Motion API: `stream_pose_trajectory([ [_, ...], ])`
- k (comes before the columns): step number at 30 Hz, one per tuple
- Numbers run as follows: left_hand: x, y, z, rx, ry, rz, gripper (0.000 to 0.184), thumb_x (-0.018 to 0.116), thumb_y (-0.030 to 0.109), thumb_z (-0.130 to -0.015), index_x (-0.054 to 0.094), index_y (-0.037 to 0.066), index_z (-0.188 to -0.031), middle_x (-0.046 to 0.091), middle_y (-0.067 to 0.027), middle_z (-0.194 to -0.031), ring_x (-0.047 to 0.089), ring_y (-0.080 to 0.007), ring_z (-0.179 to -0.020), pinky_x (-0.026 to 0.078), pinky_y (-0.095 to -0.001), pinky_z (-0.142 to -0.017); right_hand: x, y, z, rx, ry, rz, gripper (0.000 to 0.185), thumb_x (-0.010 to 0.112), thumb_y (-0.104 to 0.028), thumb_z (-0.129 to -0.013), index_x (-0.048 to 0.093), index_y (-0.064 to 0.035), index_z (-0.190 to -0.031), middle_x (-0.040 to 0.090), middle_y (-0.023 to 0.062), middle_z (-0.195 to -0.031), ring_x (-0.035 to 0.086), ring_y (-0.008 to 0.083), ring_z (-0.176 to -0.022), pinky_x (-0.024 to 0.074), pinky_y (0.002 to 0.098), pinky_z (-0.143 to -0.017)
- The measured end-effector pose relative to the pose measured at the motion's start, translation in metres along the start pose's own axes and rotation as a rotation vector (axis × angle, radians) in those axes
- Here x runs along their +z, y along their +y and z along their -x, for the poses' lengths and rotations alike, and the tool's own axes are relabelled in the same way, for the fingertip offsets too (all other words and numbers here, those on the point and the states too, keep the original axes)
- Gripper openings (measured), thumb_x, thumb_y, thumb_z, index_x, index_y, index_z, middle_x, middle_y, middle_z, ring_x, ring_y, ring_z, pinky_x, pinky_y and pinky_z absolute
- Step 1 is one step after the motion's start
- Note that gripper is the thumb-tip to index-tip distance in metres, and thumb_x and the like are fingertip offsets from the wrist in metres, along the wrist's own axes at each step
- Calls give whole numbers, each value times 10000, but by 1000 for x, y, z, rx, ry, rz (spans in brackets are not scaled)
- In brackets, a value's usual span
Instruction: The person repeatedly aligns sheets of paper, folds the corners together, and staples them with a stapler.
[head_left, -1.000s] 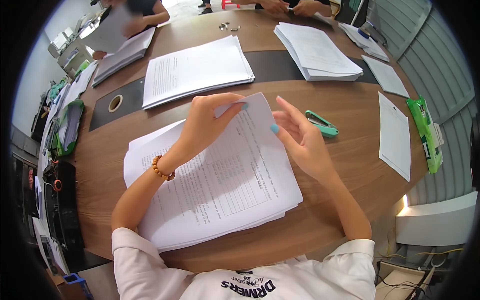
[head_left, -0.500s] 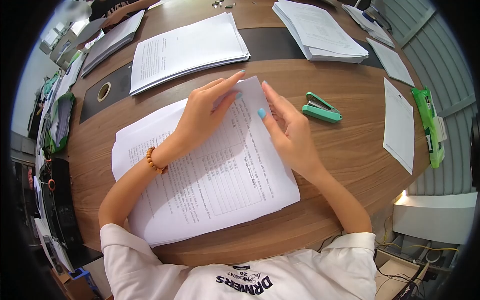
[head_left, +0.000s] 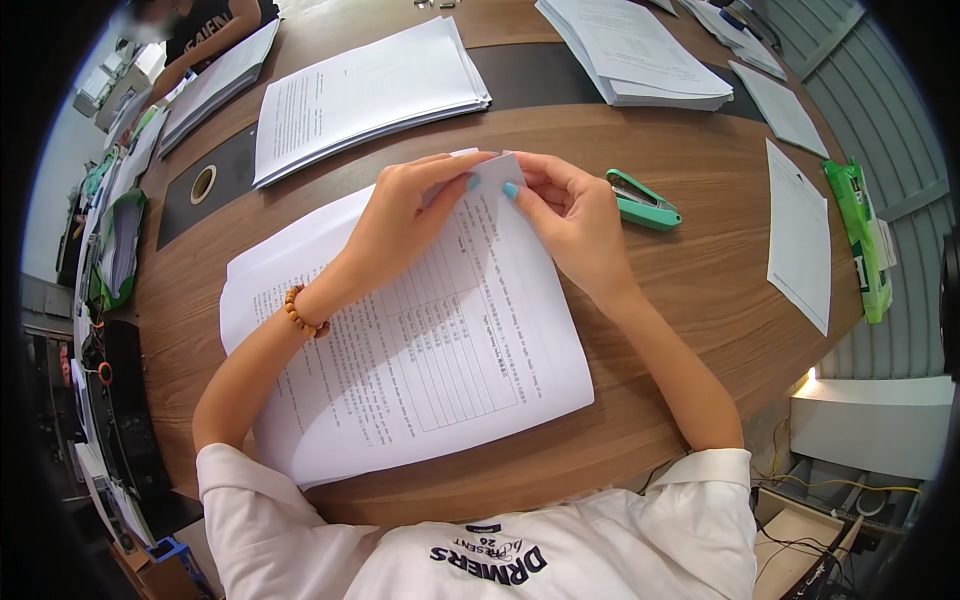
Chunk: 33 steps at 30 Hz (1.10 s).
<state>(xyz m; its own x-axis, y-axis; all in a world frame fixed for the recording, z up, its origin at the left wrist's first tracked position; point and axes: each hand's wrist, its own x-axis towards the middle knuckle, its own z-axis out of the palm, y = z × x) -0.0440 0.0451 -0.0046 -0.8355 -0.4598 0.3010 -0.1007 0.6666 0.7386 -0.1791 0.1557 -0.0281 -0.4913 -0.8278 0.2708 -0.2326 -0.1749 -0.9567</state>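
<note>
A stack of printed sheets (head_left: 450, 340) lies at a slant on the table before me, its far corner slightly raised. My left hand (head_left: 415, 200) pinches the far edge of the sheets, thumb on top and fingers behind. Close beside it, my right hand (head_left: 570, 205) grips the same stack at the far right corner, its thumb on the printed side. The fingertips behind the paper are partly hidden. Just right of my right hand rests a green stapler (head_left: 648, 208), which neither hand holds.
Thick paper piles stand at the back, one in the middle (head_left: 370, 90) and one at right (head_left: 640, 55). A tape roll (head_left: 203, 185) lies left. At right are a single sheet (head_left: 798, 235) and a green packet (head_left: 860, 240). Another person's arm (head_left: 215, 45) is at far left.
My right hand has moved left and its fingers have closed on the sheets' corner. My left fingers have drawn in from an outstretched pose. The paper edges look more even.
</note>
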Motion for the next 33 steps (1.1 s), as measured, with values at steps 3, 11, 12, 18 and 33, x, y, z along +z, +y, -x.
stream_pose_trajectory([
  [3,2,-2,0,-21,3,19,282,498,-14,-825,581,16,-1093,647,-130,-869,621,-172,-671,497,-264,-612,-1,1,0,28,-24,-3,254,570,-26,-789,586,52,-1031,650,145,-873,641,186,-803,507,272,-731],
  [11,6,-7,3,-79,16,127,266,528,6,-817,597,24,-1072,652,-115,-872,616,-141,-671,501,-253,-616,-1,1,1,7,-34,30,224,567,-44,-798,604,48,-999,654,140,-858,642,182,-770,509,272,-699],
  [12,7,-9,3,-80,34,132,250,534,3,-812,608,24,-1050,653,-110,-866,616,-141,-665,499,-250,-613,-2,-1,1,7,-33,31,224,567,-44,-798,604,48,-999,654,140,-858,642,182,-770,509,272,-699],
  [18,5,-7,7,71,72,13,188,563,-12,-788,651,33,-948,649,-79,-804,606,-157,-668,481,-241,-587,-88,3,-2,-317,-138,955,473,667,-152,-737,485,-14,-1150,542,155,-1058,485,258,-1020,384,364,-906],
  [33,7,-11,11,270,119,-203,192,607,3,-759,683,92,-911,653,-35,-795,538,-131,-646,424,-243,-563,-50,-37,1,-715,-238,856,477,767,-135,-574,552,-19,-983,592,97,-897,597,206,-741,503,291,-605],
])
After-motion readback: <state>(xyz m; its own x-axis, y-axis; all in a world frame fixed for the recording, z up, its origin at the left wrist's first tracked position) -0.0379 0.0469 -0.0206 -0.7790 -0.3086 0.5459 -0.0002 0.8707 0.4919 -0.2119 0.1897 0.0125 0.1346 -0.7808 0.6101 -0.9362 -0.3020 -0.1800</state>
